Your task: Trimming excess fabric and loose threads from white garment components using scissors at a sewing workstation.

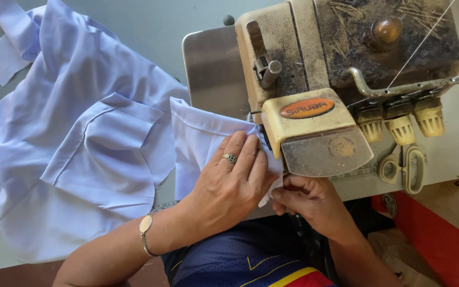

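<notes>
Pale scissors (406, 168) are lying on the table (150, 26) right of the machine, just beneath three cream tension knobs (399, 125); a thin thread (419, 47) is running diagonally over the dark, dusty top; a red panel (442, 239) is showing below the table's edge.

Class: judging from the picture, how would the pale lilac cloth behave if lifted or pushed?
The pale lilac cloth likely flops: it lies creased and folded. Probably light, since it drapes thinly. It may slide easily on the smooth table.
</notes>
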